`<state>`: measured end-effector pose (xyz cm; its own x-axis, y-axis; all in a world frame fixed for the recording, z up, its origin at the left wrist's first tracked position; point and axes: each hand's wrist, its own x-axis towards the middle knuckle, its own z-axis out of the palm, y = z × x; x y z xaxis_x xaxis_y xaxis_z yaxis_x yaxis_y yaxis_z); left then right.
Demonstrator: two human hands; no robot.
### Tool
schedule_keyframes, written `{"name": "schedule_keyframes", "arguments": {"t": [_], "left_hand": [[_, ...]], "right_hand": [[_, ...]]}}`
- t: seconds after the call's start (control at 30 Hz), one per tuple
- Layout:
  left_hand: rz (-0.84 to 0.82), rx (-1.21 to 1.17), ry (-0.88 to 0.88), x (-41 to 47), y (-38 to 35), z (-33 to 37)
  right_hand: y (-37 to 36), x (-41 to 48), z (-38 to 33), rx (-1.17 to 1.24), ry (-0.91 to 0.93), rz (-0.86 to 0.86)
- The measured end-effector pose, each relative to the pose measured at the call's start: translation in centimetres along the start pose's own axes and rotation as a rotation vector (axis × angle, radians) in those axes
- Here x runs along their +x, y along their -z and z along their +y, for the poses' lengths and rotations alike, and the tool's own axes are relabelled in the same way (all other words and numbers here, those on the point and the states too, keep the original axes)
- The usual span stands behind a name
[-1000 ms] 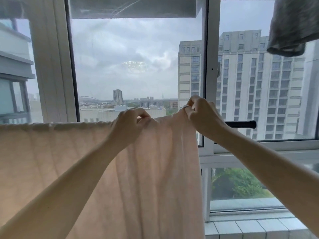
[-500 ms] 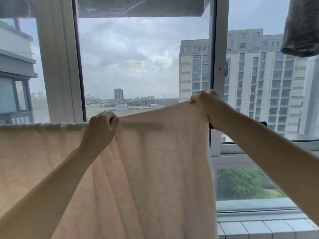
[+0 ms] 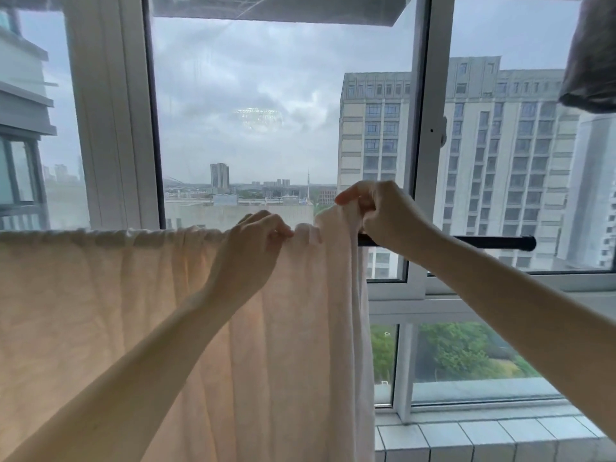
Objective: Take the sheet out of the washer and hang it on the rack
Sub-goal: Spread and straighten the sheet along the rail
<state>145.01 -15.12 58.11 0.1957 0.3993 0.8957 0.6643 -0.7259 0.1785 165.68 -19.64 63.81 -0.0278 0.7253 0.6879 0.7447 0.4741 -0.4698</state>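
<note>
The sheet (image 3: 140,295) hangs along the horizontal rack bar (image 3: 493,242), its bunched right edge pinched by the right hand (image 3: 383,211), nearer the bare bar end, while the left hand (image 3: 256,238) grips the fold.

text: none is showing legibly | labels, brands: none is appearing on anything in view | numbers, signs: none is reading clearly anywhere, near or far
</note>
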Motion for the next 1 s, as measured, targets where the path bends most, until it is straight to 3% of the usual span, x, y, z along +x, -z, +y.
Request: {"name": "schedule_keyframes", "arguments": {"t": [0.17,0.37,0.43,0.5,0.57,0.7,0.83,1.0], "left_hand": [[0.068,0.105,0.090,-0.2,1.6,-3.1],[0.019,0.250,0.264,0.2,2.6,-3.1],[0.011,0.232,0.194,-0.1,2.0,-0.8],[0.032,0.140,0.011,-0.8,0.8,2.5],[0.010,0.044,-0.068,-1.6,-0.7,5.7],[-0.031,-0.059,0.079,-1.8,-3.5,8.7],[-0.014,-0.099,0.222,-1.1,-4.2,9.3],[-0.106,-0.631,0.647,0.6,-3.5,10.2]], "right_hand": [[0.5,-0.8,1.3,-0.255,0.193,0.115],[1.7,-0.6,2.1,-0.250,0.234,-0.033],[1.8,-0.3,2.4,-0.322,0.247,-0.084],[1.6,0.1,2.6,-0.389,0.247,-0.114],[1.7,0.6,2.4,-0.336,0.243,-0.147],[2.5,1.3,2.0,-0.119,0.219,-0.219],[3.9,2.2,2.9,-0.067,0.153,-0.284],[5.3,2.7,4.1,0.103,-0.123,-0.433]]}}
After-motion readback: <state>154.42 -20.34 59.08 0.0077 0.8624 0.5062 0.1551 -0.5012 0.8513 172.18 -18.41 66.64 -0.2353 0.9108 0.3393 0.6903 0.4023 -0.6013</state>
